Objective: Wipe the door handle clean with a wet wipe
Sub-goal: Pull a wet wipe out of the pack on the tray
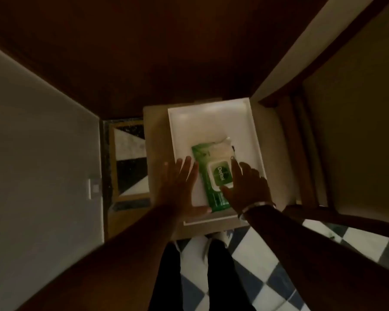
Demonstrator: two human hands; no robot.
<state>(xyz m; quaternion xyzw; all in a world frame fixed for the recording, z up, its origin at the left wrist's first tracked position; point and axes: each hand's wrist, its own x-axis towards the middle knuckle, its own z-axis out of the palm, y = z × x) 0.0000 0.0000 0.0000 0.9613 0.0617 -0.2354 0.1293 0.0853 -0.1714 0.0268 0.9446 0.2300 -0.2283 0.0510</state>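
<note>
A green Dettol wet-wipe pack [213,176] lay on a white tray [211,122] atop a small tabletop [155,122]. The left hand [177,187] rested flat beside it, fingers spread wide; the right hand [248,187], fingers also spread, touched the pack's lid [219,173], gripping nothing.

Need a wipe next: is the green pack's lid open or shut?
Shut: the green wet-wipe pack's lid lies flat, its label facing up.
</note>
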